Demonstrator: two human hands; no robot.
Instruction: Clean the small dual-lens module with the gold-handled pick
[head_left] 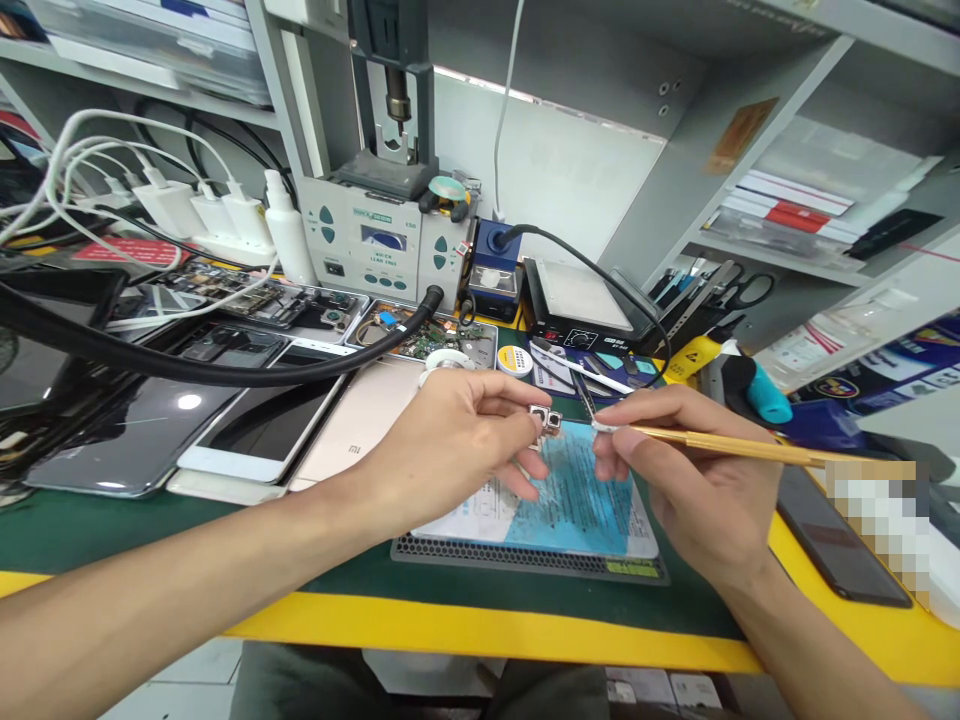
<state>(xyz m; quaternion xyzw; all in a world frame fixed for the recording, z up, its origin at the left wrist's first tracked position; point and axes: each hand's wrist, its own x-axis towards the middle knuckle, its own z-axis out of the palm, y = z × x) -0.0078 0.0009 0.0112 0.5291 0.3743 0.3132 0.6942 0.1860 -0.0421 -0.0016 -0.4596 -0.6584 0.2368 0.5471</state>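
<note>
Brush (750, 446) tip hidden behind right hand (697, 490)

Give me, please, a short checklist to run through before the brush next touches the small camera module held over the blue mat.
1. Module held firmly: the left hand pinches the camera module between fingertips; ok.
2. Brush under control: the right hand holds the brush near its white tip; ok.
3. Tip meets the module: tip and module are close, but contact cannot be seen; cannot tell.
4. Work sits over the blue mat: ok.
5. Room around the hands: the black hose and phones lie to the left, apart from both hands; ok.
6. Tip clean: too small to see; cannot tell.
</note>
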